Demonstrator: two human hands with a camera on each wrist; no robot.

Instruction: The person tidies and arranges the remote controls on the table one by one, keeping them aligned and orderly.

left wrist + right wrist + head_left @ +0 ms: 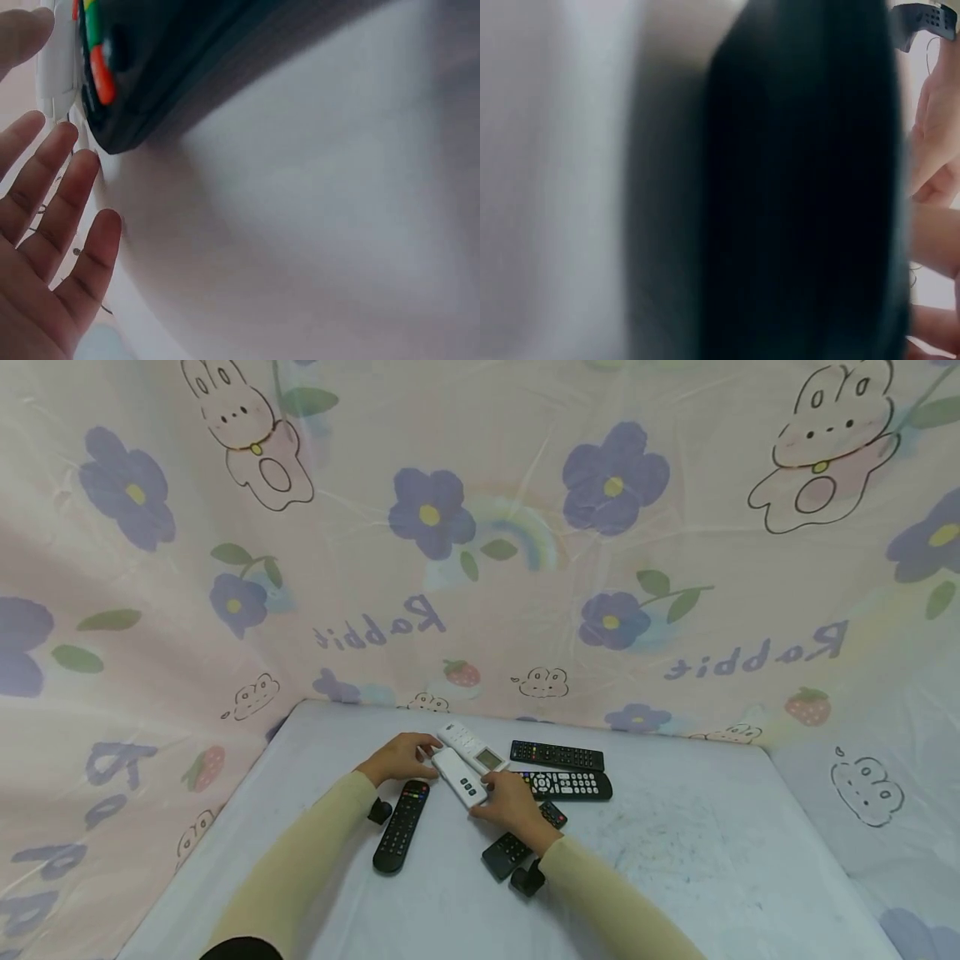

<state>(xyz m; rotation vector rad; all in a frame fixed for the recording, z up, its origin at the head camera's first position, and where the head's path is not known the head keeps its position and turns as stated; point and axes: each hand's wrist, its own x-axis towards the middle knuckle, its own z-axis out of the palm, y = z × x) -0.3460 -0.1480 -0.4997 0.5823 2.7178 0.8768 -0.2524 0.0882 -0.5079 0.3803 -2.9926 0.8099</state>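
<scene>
While the left hand [400, 757] pinches the far end of a white remote [458, 777], the right hand [514, 806] has fingers clamped on its near end.

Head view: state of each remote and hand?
Slim white remote: face up, grip unclear
White display remote: face up, readout illegible
Left black remote: face up, unheld
Upper black remote: face up, unheld
White-keyed black remote: face up, partly hidden
Lower right black remote: face up, partly hidden
Left hand: fingers extended
Right hand: grip unclear
</scene>
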